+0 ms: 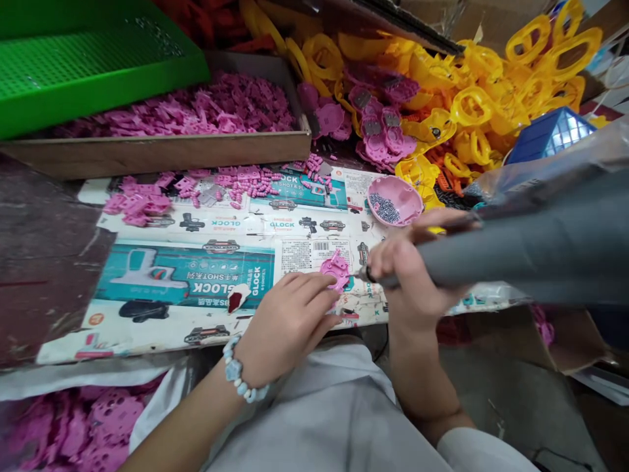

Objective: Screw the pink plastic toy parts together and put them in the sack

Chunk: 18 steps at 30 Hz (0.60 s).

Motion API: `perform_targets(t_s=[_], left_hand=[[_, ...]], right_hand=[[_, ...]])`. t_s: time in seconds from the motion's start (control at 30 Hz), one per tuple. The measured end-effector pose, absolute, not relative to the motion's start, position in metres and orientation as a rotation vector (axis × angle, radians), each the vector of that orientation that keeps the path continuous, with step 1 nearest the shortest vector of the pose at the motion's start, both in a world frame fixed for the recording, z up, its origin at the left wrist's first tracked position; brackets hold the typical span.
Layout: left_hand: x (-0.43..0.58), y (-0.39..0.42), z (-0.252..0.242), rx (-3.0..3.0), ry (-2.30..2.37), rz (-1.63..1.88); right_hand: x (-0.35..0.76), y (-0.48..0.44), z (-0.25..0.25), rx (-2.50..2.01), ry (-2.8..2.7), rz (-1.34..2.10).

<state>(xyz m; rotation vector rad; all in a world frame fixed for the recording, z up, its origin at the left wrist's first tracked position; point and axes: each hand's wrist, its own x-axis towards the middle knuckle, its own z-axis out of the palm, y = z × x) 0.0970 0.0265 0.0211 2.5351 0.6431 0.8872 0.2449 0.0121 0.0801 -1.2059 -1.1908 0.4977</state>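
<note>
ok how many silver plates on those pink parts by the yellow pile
4, on the pink parts heaped by the yellow pieces: plate leftmost, one below it, one right of that, one topmost; more may be hidden

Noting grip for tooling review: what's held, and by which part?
Right hand grips a grey rotary tool by its narrow front end; left hand pins a pink plastic part with its fingertips at the edge.

Glossy pink plastic part (336, 270), matt printed cardboard (187, 275)
</note>
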Motion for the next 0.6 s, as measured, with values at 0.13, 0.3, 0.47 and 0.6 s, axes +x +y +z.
perform_targets(t_s=[0.13,0.3,0.47,0.6], left_hand=[[0.096,0.021,0.019,2.608,0.688,0.704],[0.098,0.017,0.008,2.588,0.715,0.652],[0.100,0.018,0.003,2.562,0.701,0.645],[0.099,0.017,0.003,2.552,0.708,0.669]], right_hand=[[0.249,0.043,0.069,-1.070,-1.114,0.448],[0.247,0.046,0.063,-1.085,-1.133,0.422],[0.246,0.051,0.057,-1.180,-1.127,0.399],[0.244,0.055,0.053,-1.232,-1.155,0.361]])
